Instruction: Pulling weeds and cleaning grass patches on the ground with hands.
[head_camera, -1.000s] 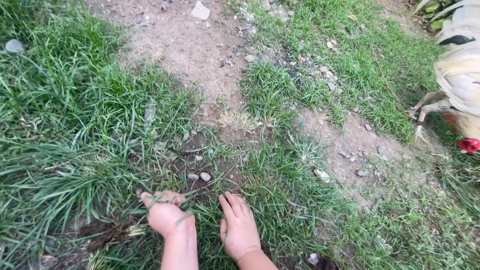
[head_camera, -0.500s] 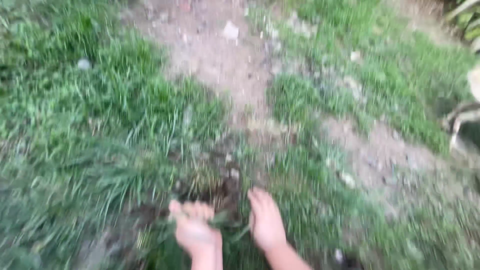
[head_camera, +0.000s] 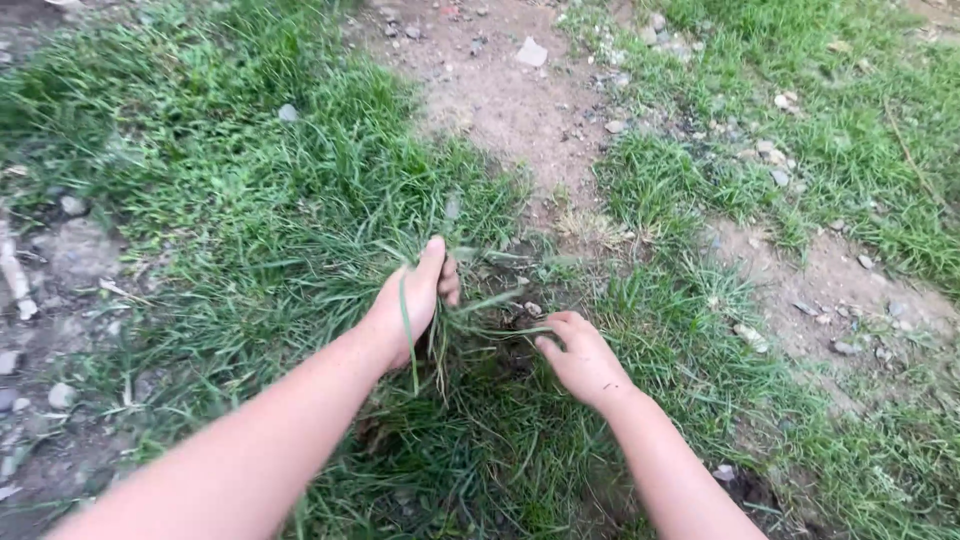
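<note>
Left hand (head_camera: 412, 300): we clench it round a tuft of grass (head_camera: 440, 335), blades trailing below the fist, gripped low for purchase.
Right hand (head_camera: 580, 358): we curl it on strands just beside the tuft.
Dark soil (head_camera: 510, 345): bared between our hands.
Dirt path (head_camera: 510, 100): beyond our fingers.
Containers: none.

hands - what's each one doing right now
Left hand: closed on a tuft of grass.
Right hand: fingers curled, pinching grass blades.
</note>
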